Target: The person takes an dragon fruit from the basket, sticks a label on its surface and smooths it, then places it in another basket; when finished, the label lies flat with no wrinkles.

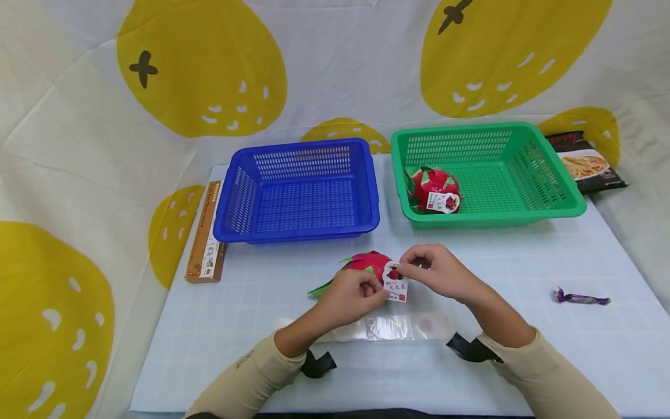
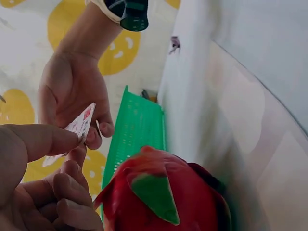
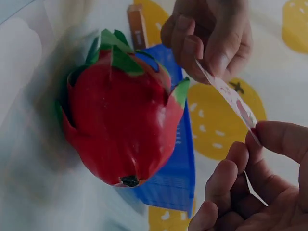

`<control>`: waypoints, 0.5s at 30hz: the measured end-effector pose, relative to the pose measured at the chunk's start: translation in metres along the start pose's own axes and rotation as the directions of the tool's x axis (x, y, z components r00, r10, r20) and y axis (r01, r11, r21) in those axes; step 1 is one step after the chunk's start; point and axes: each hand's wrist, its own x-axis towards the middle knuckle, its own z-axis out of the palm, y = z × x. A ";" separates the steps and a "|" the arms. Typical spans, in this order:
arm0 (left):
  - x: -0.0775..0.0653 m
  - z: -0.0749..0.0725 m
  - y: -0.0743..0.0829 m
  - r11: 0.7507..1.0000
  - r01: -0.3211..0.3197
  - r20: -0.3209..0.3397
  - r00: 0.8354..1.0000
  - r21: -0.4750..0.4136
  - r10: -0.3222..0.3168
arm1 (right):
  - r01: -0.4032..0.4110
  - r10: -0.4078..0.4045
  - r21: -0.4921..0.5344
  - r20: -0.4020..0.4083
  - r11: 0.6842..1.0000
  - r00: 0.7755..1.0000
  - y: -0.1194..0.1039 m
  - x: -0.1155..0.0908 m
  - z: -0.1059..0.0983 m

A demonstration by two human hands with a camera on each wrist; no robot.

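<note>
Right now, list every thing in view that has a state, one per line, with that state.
Left hand: pinching the tag.
Right hand: pinching the tag.
Tag: held between both hands, just in front of the near fruit.
Near fruit: on the table, outside the baskets.
Blue basket: upright, nothing inside.
Green basket: upright, holds one fruit.
Far fruit: in the green basket, tagged.
Candy: wrapped, on the table.

tag (image 1: 395,283), box (image 1: 206,233), print unreadable
</note>
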 end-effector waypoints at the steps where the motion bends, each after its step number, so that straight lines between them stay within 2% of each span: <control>1: 0.001 0.001 -0.001 1.000 0.009 0.002 1.000 0.011 -0.009 | -0.022 0.022 0.023 0.008 0.999 1.000 0.001 0.001 -0.001; 4: 0.002 0.004 -0.001 0.999 0.039 0.003 0.999 0.032 -0.039 | -0.079 0.078 0.076 0.011 0.994 0.997 0.006 0.004 -0.001; 8: 0.002 0.009 0.000 0.994 0.084 -0.024 0.996 0.066 -0.082 | -0.113 0.115 0.063 -0.031 0.992 0.993 0.014 0.010 0.003; 11: 0.002 0.014 0.003 0.983 0.115 -0.063 0.992 0.143 -0.107 | -0.124 0.127 0.040 -0.067 0.991 0.990 0.022 0.014 0.006; 15: 0.002 0.019 0.006 0.951 0.152 -0.102 0.986 0.271 -0.128 | -0.144 0.147 0.037 -0.086 0.989 0.985 0.029 0.018 0.011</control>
